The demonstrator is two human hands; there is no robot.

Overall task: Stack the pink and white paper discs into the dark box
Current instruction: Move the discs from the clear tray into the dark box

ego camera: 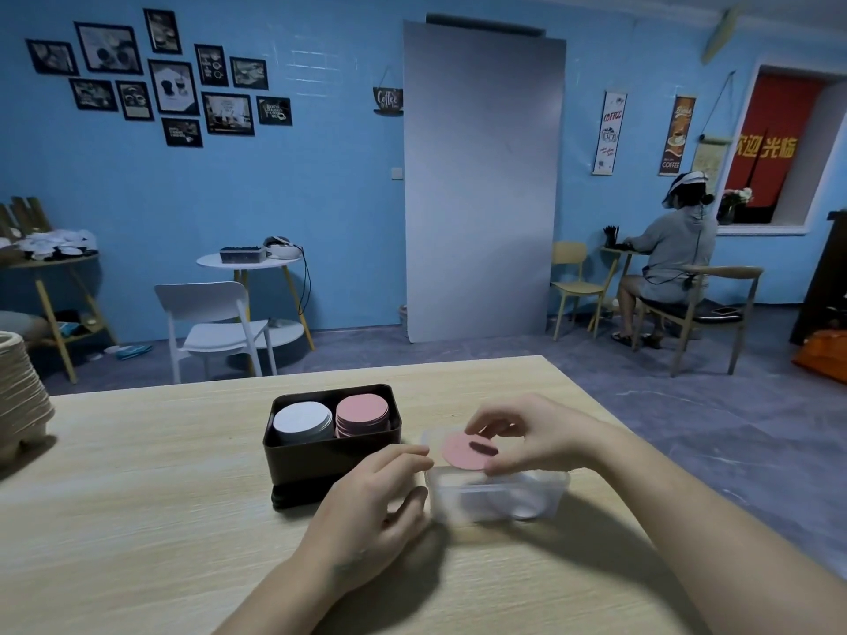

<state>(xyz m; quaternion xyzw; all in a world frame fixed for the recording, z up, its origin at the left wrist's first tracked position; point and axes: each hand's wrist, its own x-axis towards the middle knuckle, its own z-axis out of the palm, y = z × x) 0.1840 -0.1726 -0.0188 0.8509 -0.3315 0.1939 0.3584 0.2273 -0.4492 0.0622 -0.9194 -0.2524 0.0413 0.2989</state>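
Observation:
The dark box [330, 456] stands mid-table on its lid, with a white disc stack [302, 418] in its left half and a pink disc stack [362, 411] in its right half. Right of it sits a clear plastic tub [499, 497]. My right hand [527, 433] pinches a single pink disc [463, 451] by its edges just above the tub's rim. My left hand [371, 501] rests against the tub's left end, thumb and fingers curled round its corner. More discs show dimly through the tub's wall.
A pile of beige pulp trays [20, 396] sits at the table's left edge. The wooden table [137, 497] runs to an edge on the right. Beyond it are a white chair [215, 323], round side tables, and a seated person [669, 263] at the back right.

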